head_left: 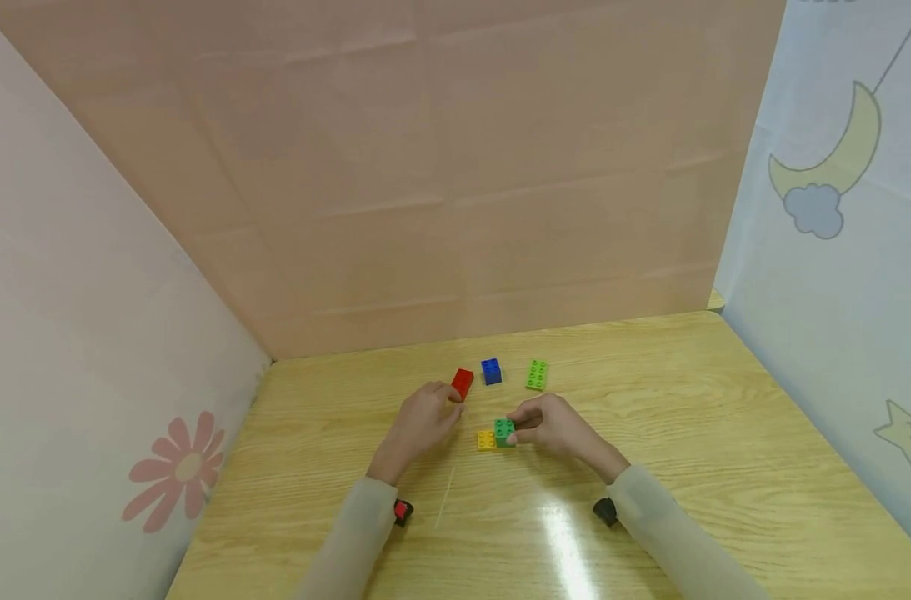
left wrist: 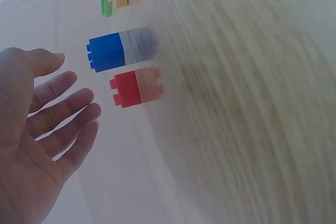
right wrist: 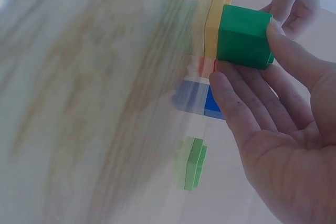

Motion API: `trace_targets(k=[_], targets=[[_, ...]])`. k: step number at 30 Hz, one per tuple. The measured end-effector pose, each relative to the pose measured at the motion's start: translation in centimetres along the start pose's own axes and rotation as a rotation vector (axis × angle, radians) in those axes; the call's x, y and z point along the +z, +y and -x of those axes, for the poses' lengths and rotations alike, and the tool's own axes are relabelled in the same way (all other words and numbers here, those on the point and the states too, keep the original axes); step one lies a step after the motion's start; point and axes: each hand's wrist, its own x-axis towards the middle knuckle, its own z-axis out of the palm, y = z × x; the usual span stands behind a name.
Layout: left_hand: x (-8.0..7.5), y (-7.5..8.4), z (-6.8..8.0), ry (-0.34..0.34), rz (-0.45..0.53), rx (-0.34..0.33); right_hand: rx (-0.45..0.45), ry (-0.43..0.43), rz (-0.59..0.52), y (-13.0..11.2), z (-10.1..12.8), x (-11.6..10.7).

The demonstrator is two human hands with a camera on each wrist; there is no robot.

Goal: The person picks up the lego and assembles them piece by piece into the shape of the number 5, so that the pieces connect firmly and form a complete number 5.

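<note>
Right hand (head_left: 556,427): fingers and thumb pinch the dark green brick (head_left: 504,431), which sits on the yellow plate (head_left: 487,440) mid-table.
Left hand (head_left: 421,419): fingers relaxed, holding nothing, just beside the red brick (head_left: 463,382).
Blue brick (head_left: 491,371): behind, apart.
Light green plate (head_left: 537,374): behind, apart.
Table (head_left: 725,433): blurred in both wrist views.
</note>
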Motion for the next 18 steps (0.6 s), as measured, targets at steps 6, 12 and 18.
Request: trace_targets(k=[6, 12, 18], targets=[[0.3, -0.5, -0.6, 0.024, 0.060, -0.051, 0.021, 0.003, -0.006, 0.1, 0.1, 0.1], [0.7, -1.1, -1.3, 0.012, 0.080, -0.117, 0.004, -0.002, -0.008, 0.0, 0.1, 0.0], [1.3, -1.7, -1.9, 0.008, 0.068, -0.144, -0.004, -0.007, -0.005, -0.1, 0.1, -0.1]])
